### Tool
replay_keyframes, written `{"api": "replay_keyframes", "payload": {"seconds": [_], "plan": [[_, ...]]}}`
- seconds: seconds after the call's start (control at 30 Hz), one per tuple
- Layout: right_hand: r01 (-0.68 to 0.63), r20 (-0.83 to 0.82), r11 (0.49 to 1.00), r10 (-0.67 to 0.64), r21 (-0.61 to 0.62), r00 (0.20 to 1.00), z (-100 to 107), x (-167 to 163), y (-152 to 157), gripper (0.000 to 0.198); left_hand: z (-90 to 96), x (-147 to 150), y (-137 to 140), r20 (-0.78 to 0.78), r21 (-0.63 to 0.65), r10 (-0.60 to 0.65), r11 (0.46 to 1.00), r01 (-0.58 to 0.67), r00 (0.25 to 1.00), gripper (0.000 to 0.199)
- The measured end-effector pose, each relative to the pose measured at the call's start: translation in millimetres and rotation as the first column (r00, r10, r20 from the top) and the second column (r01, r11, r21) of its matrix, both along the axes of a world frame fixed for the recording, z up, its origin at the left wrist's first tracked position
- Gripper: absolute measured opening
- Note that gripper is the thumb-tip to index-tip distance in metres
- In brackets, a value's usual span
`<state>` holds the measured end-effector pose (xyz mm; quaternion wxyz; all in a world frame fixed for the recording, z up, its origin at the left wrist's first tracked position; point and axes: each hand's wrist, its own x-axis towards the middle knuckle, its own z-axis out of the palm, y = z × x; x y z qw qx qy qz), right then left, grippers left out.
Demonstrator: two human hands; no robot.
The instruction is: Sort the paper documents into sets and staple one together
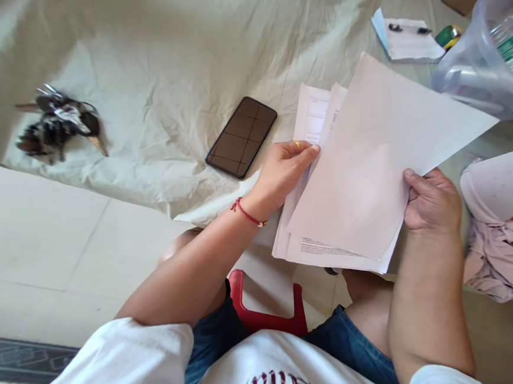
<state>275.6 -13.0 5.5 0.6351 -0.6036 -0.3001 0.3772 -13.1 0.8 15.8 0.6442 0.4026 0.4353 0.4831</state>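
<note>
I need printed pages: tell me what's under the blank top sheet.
Under the top sheet are more papers, with print showing along the lower edge and upper left. The rest of them is covered.

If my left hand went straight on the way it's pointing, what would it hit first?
Most likely the blank-looking top sheet, just past your left hand, though the depth between them is hard to judge.
</note>
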Motion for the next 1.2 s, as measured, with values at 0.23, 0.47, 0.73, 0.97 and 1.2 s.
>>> {"api": "replay_keyframes", "payload": {"seconds": [0.23,0.47,0.73,0.97,1.2], "plan": [[0.020,0.024,1.000,-0.020,0.004,1.000,0,-1,0,0.041,-0.9,0,1,-0.093,0.001,0.021,1.000,-0.021,0.995,0.021],[0.022,0.010,1.000,-0.022,-0.020,1.000,2,0,-1,0.033,-6.5,2,6,-0.209,0.037,0.112,0.994,-0.106,0.971,0.030],[0.017,0.028,1.000,-0.017,0.017,0.999,0,1,1,0.047,-6.9,1,5,-0.136,0.008,0.104,0.995,-0.104,0.985,0.030],[0.060,0.058,0.997,-0.063,0.052,0.996,-3,10,2,0.042,-7.5,4,5,-0.195,-0.001,0.097,0.995,-0.099,0.976,0.032],[0.177,0.125,0.982,-0.185,0.074,0.975,1,21,4,0.029,-6.4,2,6,-0.251,-0.045,0.025,0.998,-0.037,0.968,0.029]]}}
